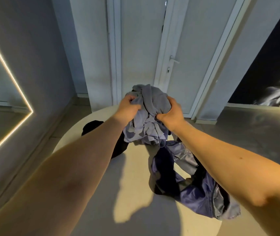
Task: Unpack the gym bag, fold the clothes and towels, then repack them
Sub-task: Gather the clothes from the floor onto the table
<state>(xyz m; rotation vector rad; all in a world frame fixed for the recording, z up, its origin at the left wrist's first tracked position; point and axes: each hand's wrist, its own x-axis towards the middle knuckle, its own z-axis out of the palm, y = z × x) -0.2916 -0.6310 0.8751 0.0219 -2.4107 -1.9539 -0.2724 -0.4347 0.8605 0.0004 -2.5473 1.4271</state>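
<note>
Both hands are on it. The left hand (127, 108) grips the bundle of clothes (153, 99) at its nine o'clock side, fingers curled into the grey folds. The right hand (171, 114) clamps on at three o'clock, thumb and fingers dug deep into the cloth. The two hands sit close together with the bundle squeezed between them. The grey cloth bulges up past the knuckles toward twelve o'clock, and paler lilac layers spill down at six. The lowest folds hang right at the round table (132, 169), and I cannot tell whether they touch it. From the hands, the purple gym bag (195, 189) lies at five o'clock, slumped and crumpled on the tabletop, and the right forearm crosses over its far edge. A black garment (91, 127) lies on the table at eight o'clock from the left hand, partly hidden under the left forearm. Behind the bundle, at twelve o'clock, stands a white door (178, 40) with its handle (174, 60). A light strip (8, 74) glows along the wall out at nine o'clock.
</note>
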